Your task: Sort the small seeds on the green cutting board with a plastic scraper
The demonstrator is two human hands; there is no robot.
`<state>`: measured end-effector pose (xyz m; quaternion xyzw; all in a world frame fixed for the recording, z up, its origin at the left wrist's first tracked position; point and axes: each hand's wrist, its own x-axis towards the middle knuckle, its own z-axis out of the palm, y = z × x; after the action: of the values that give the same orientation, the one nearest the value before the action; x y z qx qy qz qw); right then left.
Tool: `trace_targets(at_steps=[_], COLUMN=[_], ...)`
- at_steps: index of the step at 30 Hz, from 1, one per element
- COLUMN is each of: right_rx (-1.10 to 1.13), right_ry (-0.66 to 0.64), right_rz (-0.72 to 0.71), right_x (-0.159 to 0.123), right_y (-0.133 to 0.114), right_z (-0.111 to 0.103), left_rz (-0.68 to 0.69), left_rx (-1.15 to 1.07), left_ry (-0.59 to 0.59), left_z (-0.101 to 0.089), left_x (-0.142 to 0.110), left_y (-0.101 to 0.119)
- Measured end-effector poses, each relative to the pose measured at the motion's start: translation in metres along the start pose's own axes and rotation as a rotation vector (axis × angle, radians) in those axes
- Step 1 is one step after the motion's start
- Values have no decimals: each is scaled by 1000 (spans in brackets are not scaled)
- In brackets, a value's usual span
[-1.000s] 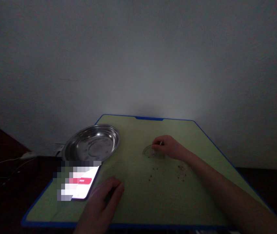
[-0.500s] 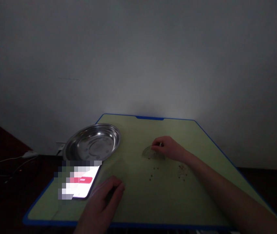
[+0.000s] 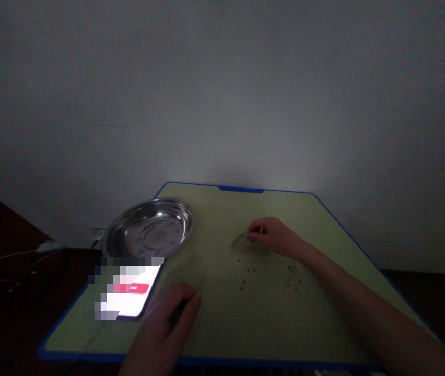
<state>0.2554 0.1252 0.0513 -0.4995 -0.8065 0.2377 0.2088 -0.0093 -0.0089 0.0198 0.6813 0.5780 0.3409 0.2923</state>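
My right hand [image 3: 273, 236] is closed in a pinch at the top edge of a clear half-round piece with curved lines, which looks like a protractor [image 3: 240, 244]. The fingers hide part of it. Several small dark specks [image 3: 248, 270] are scattered on the table in front of it. More dark and reddish bits [image 3: 293, 269] lie in a cluster near my right forearm; I cannot make out what they are. At the near left, my left hand [image 3: 167, 318] rests with its fingers curled in and thumb against forefinger, holding nothing visible.
A shiny steel basin [image 3: 152, 232] stands at the table's left side. In front of it a phone [image 3: 138, 300] with a lit screen lies near my left hand, partly pixelated. The pale table [image 3: 222, 334] has a blue rim and meets a grey wall [image 3: 230, 104]. White cables [image 3: 46, 248] are at left.
My right hand has shifted slightly right with the clear half-round piece. A speck that was at the piece's lower edge now lies apart from it. My left hand stays in place.
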Motion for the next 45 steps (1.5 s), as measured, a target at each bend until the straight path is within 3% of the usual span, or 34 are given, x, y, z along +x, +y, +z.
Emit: trace_targets(at_steps=[9,19,28,36,45], right_rx=[34,13,37,35,-94], right_ry=[-26,17,-29,30,74], right_rz=[-12,-6,-21,3,-52], right_x=[-2,-1,-2,-1,-1], right_y=[-7,6,-10,8,-1], right_z=[8,2,11,3,9], left_rz=[4,-7,-20,8,14], left_rx=[-9,5,-4,2,11], left_ry=[-10,14,0,27,13], left_z=[0,0,0,0,0], left_x=[-2,-1,-1,-4,-2], left_y=[-1,1,4,1,-1])
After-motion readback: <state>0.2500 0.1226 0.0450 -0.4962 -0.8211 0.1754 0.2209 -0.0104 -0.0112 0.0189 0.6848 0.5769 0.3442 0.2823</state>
